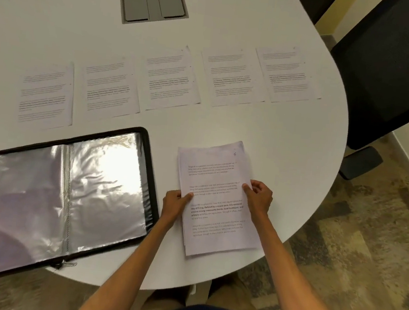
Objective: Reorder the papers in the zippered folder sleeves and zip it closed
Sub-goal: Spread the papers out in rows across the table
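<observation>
The paper stack [215, 207] lies at the surface's [289, 139] near edge, its long axis pointing away from the person. The left hand [175, 201] and right hand [259, 197] pinch its side edges. The zippered folder [66, 197] lies open at the near-left edge, and five printed sheets [168, 79] form a row beyond it.
</observation>
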`<state>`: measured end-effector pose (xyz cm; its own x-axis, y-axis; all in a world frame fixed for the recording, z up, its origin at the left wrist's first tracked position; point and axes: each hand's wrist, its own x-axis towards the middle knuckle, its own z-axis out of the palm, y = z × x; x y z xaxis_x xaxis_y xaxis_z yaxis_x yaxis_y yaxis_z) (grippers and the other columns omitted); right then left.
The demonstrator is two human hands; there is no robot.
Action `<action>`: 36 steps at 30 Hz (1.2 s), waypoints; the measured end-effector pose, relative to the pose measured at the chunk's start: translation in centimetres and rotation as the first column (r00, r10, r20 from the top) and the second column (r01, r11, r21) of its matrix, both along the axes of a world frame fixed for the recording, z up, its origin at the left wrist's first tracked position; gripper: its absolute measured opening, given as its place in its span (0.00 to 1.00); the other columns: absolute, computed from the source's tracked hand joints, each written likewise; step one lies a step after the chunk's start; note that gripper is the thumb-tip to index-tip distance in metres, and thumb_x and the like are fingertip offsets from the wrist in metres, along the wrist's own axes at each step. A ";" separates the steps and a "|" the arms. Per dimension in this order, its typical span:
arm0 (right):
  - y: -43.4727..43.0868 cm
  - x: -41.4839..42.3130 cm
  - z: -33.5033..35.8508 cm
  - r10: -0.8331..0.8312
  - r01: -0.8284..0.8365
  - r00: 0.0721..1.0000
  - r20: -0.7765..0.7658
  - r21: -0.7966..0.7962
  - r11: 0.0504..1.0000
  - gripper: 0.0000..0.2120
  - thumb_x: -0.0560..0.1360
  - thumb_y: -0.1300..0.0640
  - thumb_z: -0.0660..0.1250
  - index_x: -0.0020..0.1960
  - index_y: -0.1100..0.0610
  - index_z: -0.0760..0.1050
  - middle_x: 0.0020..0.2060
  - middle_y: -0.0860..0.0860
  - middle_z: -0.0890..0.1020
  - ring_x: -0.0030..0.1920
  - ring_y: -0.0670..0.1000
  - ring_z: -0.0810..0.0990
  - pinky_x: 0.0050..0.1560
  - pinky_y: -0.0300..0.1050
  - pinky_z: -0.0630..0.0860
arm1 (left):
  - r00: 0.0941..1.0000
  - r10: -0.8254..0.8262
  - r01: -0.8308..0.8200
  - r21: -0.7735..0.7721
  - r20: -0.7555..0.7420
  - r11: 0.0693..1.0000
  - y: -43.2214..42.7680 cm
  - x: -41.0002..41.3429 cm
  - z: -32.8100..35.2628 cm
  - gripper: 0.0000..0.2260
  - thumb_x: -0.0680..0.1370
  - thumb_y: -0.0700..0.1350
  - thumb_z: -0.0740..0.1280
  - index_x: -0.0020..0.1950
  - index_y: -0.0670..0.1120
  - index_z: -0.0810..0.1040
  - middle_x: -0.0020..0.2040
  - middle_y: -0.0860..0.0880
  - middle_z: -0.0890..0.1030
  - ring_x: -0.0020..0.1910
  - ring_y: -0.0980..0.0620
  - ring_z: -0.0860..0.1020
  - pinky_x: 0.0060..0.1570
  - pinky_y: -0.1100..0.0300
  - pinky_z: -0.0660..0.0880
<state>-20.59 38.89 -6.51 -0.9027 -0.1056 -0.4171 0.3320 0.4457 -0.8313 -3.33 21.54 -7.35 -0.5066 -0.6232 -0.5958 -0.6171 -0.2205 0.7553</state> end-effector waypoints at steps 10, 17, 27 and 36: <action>1.3 4.1 -0.5 -0.007 0.007 0.999 0.034 -0.009 1.000 0.13 0.71 0.59 0.75 0.54 0.57 0.79 0.47 0.53 0.84 0.47 0.52 0.83 0.52 0.49 0.81 | 0.999 -0.034 0.034 -0.004 -0.011 0.999 0.8 4.2 0.4 0.05 0.78 0.42 0.70 0.48 0.40 0.82 0.49 0.45 0.84 0.43 0.51 0.83 0.44 0.56 0.82; 3.4 6.0 -0.5 0.057 -0.062 0.996 0.067 0.077 0.995 0.09 0.71 0.56 0.76 0.48 0.56 0.80 0.40 0.49 0.83 0.43 0.49 0.82 0.51 0.47 0.80 | 0.993 -0.085 0.094 -0.101 0.087 0.990 3.2 7.1 0.6 0.08 0.76 0.44 0.72 0.42 0.40 0.80 0.43 0.46 0.83 0.35 0.54 0.80 0.28 0.69 0.72; 4.0 5.4 -0.5 0.169 -0.176 0.984 0.056 0.172 0.969 0.08 0.70 0.54 0.76 0.47 0.56 0.85 0.43 0.50 0.85 0.44 0.50 0.83 0.49 0.47 0.80 | 0.987 0.088 -0.043 -0.309 0.133 0.950 5.1 6.8 1.6 0.13 0.72 0.42 0.77 0.46 0.43 0.73 0.43 0.47 0.79 0.40 0.49 0.79 0.40 0.53 0.79; 5.0 5.3 -0.8 0.259 -0.275 0.960 0.103 0.187 0.943 0.08 0.69 0.53 0.77 0.45 0.56 0.86 0.41 0.49 0.86 0.42 0.47 0.83 0.48 0.47 0.81 | 0.974 -0.074 0.107 -0.148 0.214 0.983 3.8 8.7 0.4 0.15 0.75 0.42 0.72 0.31 0.37 0.76 0.35 0.35 0.82 0.33 0.39 0.82 0.35 0.41 0.81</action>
<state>-15.26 43.89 -7.27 -0.8174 -0.2468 -0.5205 0.2369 0.6796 -0.6943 5.40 25.30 -6.93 -0.4409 -0.6747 -0.5919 -0.7755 -0.0456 0.6297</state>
